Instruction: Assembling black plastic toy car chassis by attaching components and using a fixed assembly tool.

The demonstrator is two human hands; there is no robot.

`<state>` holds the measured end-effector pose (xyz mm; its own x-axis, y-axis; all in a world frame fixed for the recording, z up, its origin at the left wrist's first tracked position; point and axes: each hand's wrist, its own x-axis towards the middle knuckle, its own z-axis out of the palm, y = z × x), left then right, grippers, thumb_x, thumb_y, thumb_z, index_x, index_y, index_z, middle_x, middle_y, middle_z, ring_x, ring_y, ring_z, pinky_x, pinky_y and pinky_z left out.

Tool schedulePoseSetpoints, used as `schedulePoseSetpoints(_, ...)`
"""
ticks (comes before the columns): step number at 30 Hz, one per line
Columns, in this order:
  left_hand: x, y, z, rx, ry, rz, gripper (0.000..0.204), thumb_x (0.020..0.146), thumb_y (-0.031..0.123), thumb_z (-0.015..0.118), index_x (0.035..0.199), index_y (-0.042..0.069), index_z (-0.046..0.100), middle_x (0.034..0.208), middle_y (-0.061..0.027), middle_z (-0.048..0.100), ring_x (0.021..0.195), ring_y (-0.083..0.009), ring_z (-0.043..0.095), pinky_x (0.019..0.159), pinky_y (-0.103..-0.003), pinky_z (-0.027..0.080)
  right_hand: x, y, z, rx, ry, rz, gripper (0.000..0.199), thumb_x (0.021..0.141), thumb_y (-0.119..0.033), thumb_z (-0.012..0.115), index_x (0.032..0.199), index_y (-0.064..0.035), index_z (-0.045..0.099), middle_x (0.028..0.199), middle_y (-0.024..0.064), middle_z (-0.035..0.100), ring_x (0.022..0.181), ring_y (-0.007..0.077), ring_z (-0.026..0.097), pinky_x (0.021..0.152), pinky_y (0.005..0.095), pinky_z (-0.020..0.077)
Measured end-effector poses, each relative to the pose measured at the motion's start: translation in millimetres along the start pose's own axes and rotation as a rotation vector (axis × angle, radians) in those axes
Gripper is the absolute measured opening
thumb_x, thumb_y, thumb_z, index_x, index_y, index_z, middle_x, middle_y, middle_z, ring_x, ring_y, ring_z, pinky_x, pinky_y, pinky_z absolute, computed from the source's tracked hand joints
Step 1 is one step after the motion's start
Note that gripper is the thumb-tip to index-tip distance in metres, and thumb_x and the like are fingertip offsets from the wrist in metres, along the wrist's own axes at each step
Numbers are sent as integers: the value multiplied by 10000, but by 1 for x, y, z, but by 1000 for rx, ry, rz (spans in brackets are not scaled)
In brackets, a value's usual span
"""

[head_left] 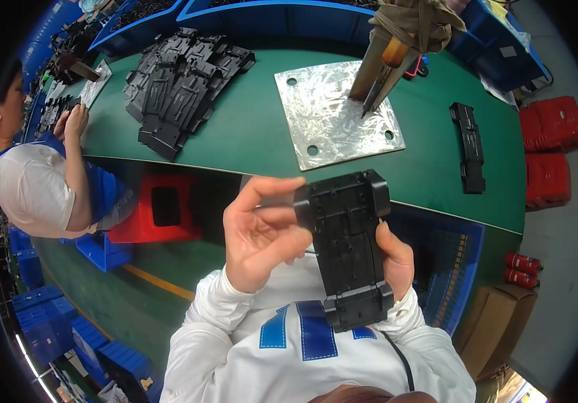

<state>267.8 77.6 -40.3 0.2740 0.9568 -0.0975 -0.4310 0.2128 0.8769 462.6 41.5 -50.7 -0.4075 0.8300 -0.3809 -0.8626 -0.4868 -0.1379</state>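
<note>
I hold a black moulded plastic part [348,242] upright in front of my chest, below the table edge. My left hand [262,232] touches its upper left corner with thumb and fingers spread. My right hand [395,258] grips its right side from behind, thumb on the edge. The part is long, ribbed, with blocky ends at top and bottom.
A green table [249,134] carries a heap of black plastic parts [181,80], a shiny metal plate [336,114] with a hanging tool [386,67] over it, and one black part [470,144] at the right. A co-worker [40,181] works at the left. Red stool [155,208] and blue crates [450,262] stand below.
</note>
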Motion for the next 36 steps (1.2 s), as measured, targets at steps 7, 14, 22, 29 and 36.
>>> schedulePoseSetpoints(7, -38, 5, 8, 95, 62, 412, 541, 609, -18, 858, 1074, -52, 583, 967, -146, 638, 847, -228, 684, 737, -296, 531, -25, 0, -12, -239, -261, 29, 355, 826, -145, 680, 1098, 82, 655, 1187, 183, 631, 1089, 254, 603, 945, 350, 460)
schedulePoseSetpoints(14, -16, 36, 6, 141, -578, 768, 391, 819, 27, 758, 1121, 9, 511, 881, -337, 665, 598, -275, 666, 456, -281, 525, -14, 34, 9, -23, -761, -321, 211, 762, -44, 704, 906, 109, 686, 977, 288, 588, 859, 399, 572, 879, 485, 442)
schedulePoseSetpoints(22, -15, 34, 5, 141, -569, 757, 421, 838, 75, 753, 1186, 22, 523, 892, -336, 666, 627, -275, 676, 482, -284, 538, -11, 30, 4, -54, -756, -311, 204, 780, -46, 708, 922, 99, 687, 981, 283, 590, 861, 403, 576, 884, 485, 444)
schedulePoseSetpoints(29, -14, 35, 3, 148, -593, 732, 413, 850, 102, 748, 1182, 21, 514, 882, -340, 664, 618, -274, 670, 480, -287, 538, -7, 28, 0, -103, -819, -301, 198, 785, -41, 705, 931, 92, 688, 1000, 284, 579, 858, 402, 574, 879, 500, 443)
schedulePoseSetpoints(36, -14, 30, 5, 131, -569, 746, 439, 831, 87, 767, 1183, 21, 514, 864, -332, 667, 601, -262, 665, 475, -278, 532, -8, 28, -1, -88, -818, -319, 206, 773, -33, 693, 920, 111, 681, 995, 286, 570, 842, 405, 564, 873, 493, 443)
